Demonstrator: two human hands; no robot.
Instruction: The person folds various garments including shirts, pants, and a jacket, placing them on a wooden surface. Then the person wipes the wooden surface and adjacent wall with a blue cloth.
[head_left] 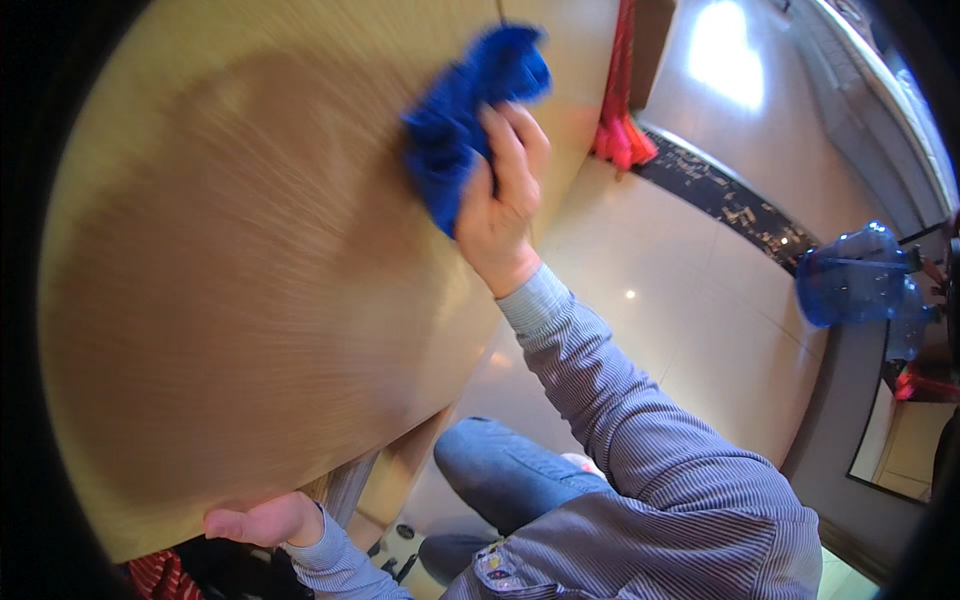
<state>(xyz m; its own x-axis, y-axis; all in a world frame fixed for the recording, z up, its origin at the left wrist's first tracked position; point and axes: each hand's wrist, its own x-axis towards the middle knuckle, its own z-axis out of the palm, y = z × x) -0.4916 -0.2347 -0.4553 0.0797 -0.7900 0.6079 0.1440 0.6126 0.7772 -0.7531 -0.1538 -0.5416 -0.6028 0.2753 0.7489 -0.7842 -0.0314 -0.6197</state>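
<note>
My right hand (pixel 505 200) grips a crumpled blue cloth (pixel 440 135) and presses it against a broad, light-brown wooden panel (pixel 250 300). The fingers are bent over the cloth near the panel's right side, and the cloth is slightly blurred. At the panel's lower edge, my left hand (pixel 265 522) holds on with the thumb showing in front. Its other fingers are mostly hidden behind the edge.
Pale floor tiles (pixel 660 290) lie to the right, crossed by a dark patterned strip (pixel 720 190). Large blue water bottles (pixel 855 275) stand at the far right. Red cloth (pixel 622 130) hangs past the panel's upper right. Striped red fabric (pixel 165 577) shows below the panel.
</note>
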